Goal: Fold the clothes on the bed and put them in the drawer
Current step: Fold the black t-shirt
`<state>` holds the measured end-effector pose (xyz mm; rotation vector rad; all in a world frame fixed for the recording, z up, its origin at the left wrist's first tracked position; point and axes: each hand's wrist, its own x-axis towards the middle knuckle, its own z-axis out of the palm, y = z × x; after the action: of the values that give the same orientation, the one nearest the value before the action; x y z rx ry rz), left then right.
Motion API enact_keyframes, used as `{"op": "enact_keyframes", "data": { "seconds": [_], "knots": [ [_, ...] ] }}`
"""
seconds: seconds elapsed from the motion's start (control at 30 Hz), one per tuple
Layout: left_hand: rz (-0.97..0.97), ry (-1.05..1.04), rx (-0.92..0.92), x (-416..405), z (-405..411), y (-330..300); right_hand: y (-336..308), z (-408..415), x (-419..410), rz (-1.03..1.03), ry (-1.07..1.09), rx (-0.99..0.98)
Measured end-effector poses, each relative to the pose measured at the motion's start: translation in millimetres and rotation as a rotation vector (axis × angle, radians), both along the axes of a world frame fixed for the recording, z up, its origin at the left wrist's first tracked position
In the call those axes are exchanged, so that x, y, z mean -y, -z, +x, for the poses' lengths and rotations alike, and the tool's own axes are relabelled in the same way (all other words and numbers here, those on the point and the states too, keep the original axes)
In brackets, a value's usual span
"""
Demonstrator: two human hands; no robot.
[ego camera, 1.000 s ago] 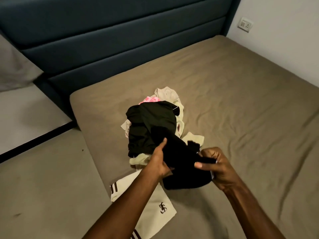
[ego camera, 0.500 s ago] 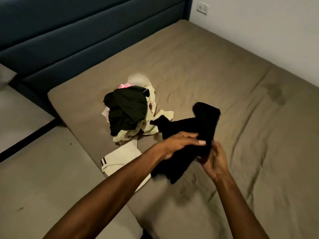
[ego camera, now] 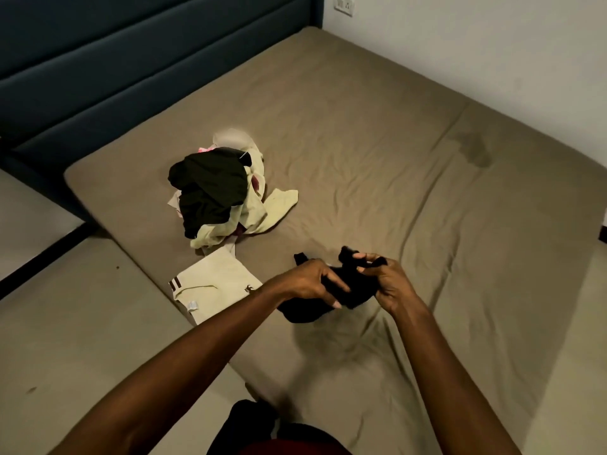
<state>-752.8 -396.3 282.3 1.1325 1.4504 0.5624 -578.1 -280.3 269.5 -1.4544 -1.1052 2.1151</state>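
A small black garment (ego camera: 346, 284) hangs bunched between both hands just above the brown bed sheet (ego camera: 410, 178). My left hand (ego camera: 312, 280) grips its left side with curled fingers. My right hand (ego camera: 387, 284) pinches its right side, fingers wrapped in the cloth. Further left on the bed lies a heap of clothes (ego camera: 226, 192): a dark green-black piece on top of pale yellow and pink ones. A cream shirt (ego camera: 210, 284) with striped cuff and a small logo lies flat at the bed's near-left edge. No drawer is in view.
A dark blue padded headboard (ego camera: 131, 70) runs along the back left. A white wall with a socket (ego camera: 343, 4) stands behind the bed on the right. Grey floor (ego camera: 82, 323) lies left of the bed. A dark stain (ego camera: 476, 152) marks the sheet at right.
The black garment has come away from the heap and moved right and down over the sheet. Both hands have gathered it tighter, and the raised end has dropped.
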Motion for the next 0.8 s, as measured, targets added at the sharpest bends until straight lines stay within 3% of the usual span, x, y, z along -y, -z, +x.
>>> {"op": "enact_keyframes", "data": {
  "seconds": [0.2,0.27,0.4,0.57,0.63,0.8],
  "knots": [
    [0.081,-0.483,-0.001,2,-3,-1,3,68,-19,-0.148,0.254,-0.109],
    [0.073,-0.474,-0.085,2,-11,-6,-3,89,-23,-0.128,0.297,-0.070],
    [0.005,-0.317,-0.483,9,-32,-13,-6,121,-39,-0.113,0.407,-0.061],
    [-0.209,-0.315,-0.656,21,-48,-25,-27,147,-19,-0.254,0.550,-0.274],
    [-0.348,-0.253,-0.763,26,-51,-30,-46,144,-9,-0.210,0.539,-0.348],
    [-0.516,-0.292,-0.755,47,-50,-44,-45,124,-34,-0.222,0.639,-0.215]
  ]
}}
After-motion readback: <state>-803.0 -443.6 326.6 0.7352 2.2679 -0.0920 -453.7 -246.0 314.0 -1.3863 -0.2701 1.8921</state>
